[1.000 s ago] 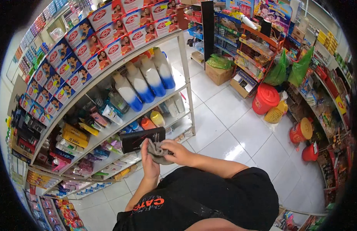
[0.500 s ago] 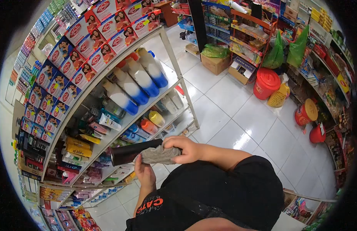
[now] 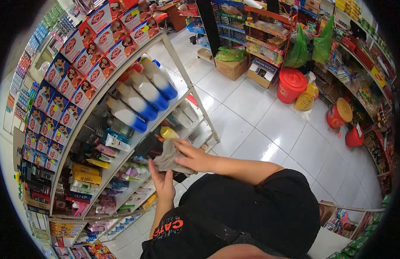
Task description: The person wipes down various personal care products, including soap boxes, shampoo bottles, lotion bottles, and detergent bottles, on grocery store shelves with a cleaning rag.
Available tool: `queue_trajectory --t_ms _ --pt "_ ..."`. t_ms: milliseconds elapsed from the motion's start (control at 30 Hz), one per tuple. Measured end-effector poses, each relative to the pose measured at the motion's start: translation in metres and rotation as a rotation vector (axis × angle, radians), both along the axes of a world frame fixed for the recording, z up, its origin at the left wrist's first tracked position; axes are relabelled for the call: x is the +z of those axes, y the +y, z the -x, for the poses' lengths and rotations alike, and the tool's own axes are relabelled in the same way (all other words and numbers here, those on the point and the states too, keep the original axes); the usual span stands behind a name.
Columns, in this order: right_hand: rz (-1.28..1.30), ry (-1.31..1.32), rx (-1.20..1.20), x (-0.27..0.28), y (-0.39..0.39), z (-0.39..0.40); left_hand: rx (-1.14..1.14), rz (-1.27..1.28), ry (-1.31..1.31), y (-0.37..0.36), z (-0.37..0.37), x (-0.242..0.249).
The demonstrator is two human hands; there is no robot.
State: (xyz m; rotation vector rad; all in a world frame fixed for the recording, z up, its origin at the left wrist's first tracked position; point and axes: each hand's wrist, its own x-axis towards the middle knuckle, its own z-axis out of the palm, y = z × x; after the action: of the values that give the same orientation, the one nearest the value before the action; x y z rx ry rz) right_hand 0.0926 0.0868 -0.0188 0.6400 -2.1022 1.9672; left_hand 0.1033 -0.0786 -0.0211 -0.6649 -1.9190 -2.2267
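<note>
A crumpled grey cloth [image 3: 166, 159] lies over a black box [image 3: 149, 146] in front of the shelf. My right hand [image 3: 193, 156] grips the cloth, fingers over its top and pressing it on the box. Below, my left hand [image 3: 163, 185] holds the box from the near side, thumb and fingers around its edge. Much of the box is hidden by the cloth and my hands; its visible face is dark with faint coloured print.
To the left stands a shelf rack with soap boxes [image 3: 72, 80], white-and-blue bottles [image 3: 133, 99] and a yellow bottle [image 3: 168, 132]. A red lidded bucket [image 3: 292, 85], a cardboard box [image 3: 231, 67] and a red-and-yellow tub [image 3: 339, 114] stand on the tiled floor.
The black box has been turned so that a broader face shows. The cloth has shifted and spread, and my right hand has moved slightly up and left. The view has shifted a little.
</note>
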Motion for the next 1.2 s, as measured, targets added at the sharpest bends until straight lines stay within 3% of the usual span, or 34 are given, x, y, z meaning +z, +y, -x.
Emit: queue_trajectory --t_ms 67,167,267,400,467,533,600,667,733,833,933,967,1100,1133,1200 --pt "-0.1 0.014 -0.058 -0.001 -0.002 -0.003 0.018 0.071 -0.046 0.011 0.002 0.014" --pt "0.205 -0.279 -0.047 -0.002 -0.006 -0.008 -0.03 0.216 -0.055 0.013 0.008 0.004" --pt "0.666 -0.281 0.009 0.004 -0.003 -0.002 -0.165 0.256 -0.075 0.019 0.01 0.005" --pt "0.845 -0.482 -0.031 0.012 0.011 0.008 -0.231 0.344 -0.088 0.025 0.009 0.009" --pt "0.748 -0.398 -0.12 -0.006 -0.006 0.01 -0.207 0.438 -0.077 0.018 0.014 0.009" --pt "0.525 -0.257 -0.211 -0.014 -0.018 0.004 -0.083 0.654 0.206 0.006 0.026 0.011" --pt "0.401 -0.115 -0.036 -0.035 -0.038 0.009 0.003 0.439 0.108 0.002 0.029 0.015" --pt "0.42 -0.029 -0.08 -0.035 -0.048 0.008 0.023 0.22 0.064 0.01 0.028 0.021" --pt "0.524 -0.019 -0.053 -0.016 -0.038 0.004 0.109 0.201 0.034 0.016 0.027 0.016" --pt "0.66 -0.081 -0.058 -0.006 -0.023 0.01 0.025 0.342 0.167 0.022 0.029 0.013" --pt "0.838 -0.285 -0.104 0.019 0.003 0.009 -0.175 0.529 0.078 0.024 0.014 0.028" --pt "0.879 -0.322 -0.074 0.02 0.01 0.014 -0.206 0.472 0.075 0.03 0.01 0.035" --pt "0.907 -0.355 -0.063 0.011 -0.006 0.011 -0.196 0.57 0.015 0.01 0.024 0.034" --pt "0.897 -0.333 -0.062 0.009 -0.013 0.01 -0.092 0.573 0.103 0.004 0.027 0.029" --pt "0.451 -0.126 -0.029 0.0 -0.026 0.002 0.088 0.565 0.287 0.006 0.03 0.028"
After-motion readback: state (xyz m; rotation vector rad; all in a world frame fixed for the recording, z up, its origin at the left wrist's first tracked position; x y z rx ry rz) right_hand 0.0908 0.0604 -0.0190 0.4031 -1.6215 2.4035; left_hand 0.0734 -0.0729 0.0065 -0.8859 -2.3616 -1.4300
